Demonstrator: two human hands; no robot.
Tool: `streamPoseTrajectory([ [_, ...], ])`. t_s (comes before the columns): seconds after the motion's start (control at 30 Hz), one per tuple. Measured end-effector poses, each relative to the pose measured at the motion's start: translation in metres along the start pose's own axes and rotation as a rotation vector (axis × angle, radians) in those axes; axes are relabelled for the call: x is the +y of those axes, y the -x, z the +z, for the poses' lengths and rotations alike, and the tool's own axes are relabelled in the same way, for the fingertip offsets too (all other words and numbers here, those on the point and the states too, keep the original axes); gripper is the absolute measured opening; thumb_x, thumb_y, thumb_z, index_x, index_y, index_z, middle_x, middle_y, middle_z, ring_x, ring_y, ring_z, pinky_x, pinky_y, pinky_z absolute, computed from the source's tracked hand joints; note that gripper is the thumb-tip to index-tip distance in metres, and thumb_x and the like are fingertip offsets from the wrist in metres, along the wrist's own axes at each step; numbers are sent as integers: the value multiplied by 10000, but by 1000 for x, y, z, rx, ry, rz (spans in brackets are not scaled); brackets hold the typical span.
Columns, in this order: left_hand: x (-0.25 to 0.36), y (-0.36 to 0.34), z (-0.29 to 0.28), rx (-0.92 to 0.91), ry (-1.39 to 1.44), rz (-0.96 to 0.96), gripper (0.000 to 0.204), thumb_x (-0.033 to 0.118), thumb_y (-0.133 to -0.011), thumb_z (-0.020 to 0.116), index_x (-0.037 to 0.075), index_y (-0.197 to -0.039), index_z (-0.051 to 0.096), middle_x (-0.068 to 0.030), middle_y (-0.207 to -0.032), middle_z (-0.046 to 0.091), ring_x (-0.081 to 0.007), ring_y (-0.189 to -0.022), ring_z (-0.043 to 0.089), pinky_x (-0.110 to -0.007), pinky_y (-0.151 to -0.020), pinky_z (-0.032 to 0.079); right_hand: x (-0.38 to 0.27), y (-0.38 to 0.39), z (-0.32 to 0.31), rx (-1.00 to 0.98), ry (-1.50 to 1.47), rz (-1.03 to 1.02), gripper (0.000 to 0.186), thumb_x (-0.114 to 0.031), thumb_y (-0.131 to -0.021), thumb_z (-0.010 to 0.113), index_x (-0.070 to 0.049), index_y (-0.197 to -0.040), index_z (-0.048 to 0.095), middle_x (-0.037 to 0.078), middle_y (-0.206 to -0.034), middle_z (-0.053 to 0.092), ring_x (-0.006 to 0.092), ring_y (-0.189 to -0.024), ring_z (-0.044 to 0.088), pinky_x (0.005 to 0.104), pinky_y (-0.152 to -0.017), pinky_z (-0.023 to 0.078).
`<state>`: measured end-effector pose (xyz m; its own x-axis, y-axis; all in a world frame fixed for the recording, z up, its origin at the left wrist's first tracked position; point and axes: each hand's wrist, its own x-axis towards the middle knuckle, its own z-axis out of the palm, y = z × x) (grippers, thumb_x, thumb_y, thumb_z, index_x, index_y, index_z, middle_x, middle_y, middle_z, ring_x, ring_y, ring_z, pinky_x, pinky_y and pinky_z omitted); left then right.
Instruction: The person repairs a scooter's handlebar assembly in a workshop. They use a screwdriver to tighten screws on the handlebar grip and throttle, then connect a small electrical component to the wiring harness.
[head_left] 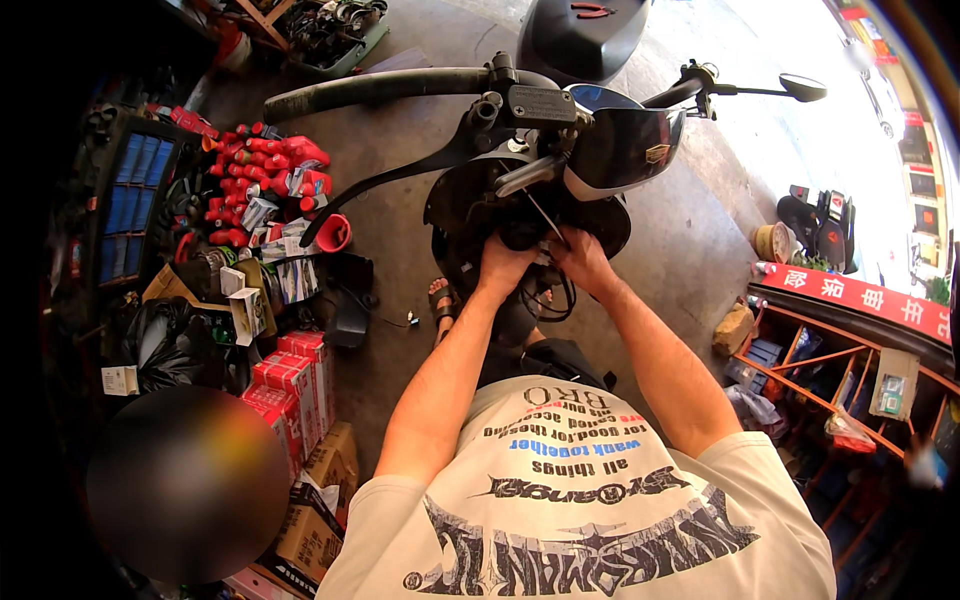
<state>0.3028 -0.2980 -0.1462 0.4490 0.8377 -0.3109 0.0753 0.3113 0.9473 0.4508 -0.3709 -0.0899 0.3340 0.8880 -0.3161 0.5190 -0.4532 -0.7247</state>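
Observation:
Both my hands reach into the opened black front of a scooter (465,190), where wires and connectors show. My left hand (508,262) is closed at the inner left side of the opening, its fingertips hidden among dark parts. Beside it, my right hand (584,262) is closed, with thumb and fingers close together near a pale connector; what they hold is too small to tell. A thin metal rod (543,214) slants down toward the right hand's fingers. Black cables (562,300) loop below the hands. Above them are the handlebar grip (370,95), the brake lever (400,165) and the glossy dark headlight housing (625,150).
Red-handled pliers (592,10) lie on a black scooter panel (575,45) ahead. Red bottles (265,165) and boxes (290,385) crowd the left. An orange-framed shelf (810,385) stands at right, and a mirror (802,88) juts out from the handlebar.

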Motion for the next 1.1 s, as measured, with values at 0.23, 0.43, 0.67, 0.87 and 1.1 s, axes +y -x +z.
streamPoseTrajectory([
  [0.23,2,2,0,3,20,-57,379,55,-727,743,-5,-1091,659,-73,-1020,714,-144,-937,659,-295,-826,529,-7,1,1,19,45,-17,230,-165,-869,591,-39,-1051,653,235,-980,676,434,-957,634,488,-807,505],
  [0.43,2,3,2,40,-4,-48,377,69,-732,754,-8,-1088,660,-74,-1014,716,-143,-934,661,-296,-822,530,-12,1,1,4,98,-23,230,-154,-866,597,-44,-1065,631,232,-982,677,437,-969,629,498,-815,505],
  [0.67,8,5,4,49,-12,-22,397,70,-732,759,-17,-1102,646,-82,-1013,711,-148,-931,658,-303,-824,531,-3,0,2,10,114,-29,251,-155,-854,593,-44,-1077,626,229,-1009,679,436,-994,626,501,-836,506],
  [0.87,12,7,3,43,33,-39,415,68,-730,762,-28,-1113,634,-97,-1026,709,-160,-946,658,-310,-840,529,-2,-6,-2,-73,101,-27,268,-167,-850,591,-43,-1086,619,244,-1031,670,439,-1019,617,507,-858,495],
  [1.1,14,10,4,78,46,-57,390,90,-744,764,-16,-1100,644,-102,-1005,714,-170,-934,669,-312,-817,530,4,-8,1,-66,131,-18,249,-191,-865,586,-50,-1068,612,241,-1022,670,440,-1010,619,514,-848,497],
])
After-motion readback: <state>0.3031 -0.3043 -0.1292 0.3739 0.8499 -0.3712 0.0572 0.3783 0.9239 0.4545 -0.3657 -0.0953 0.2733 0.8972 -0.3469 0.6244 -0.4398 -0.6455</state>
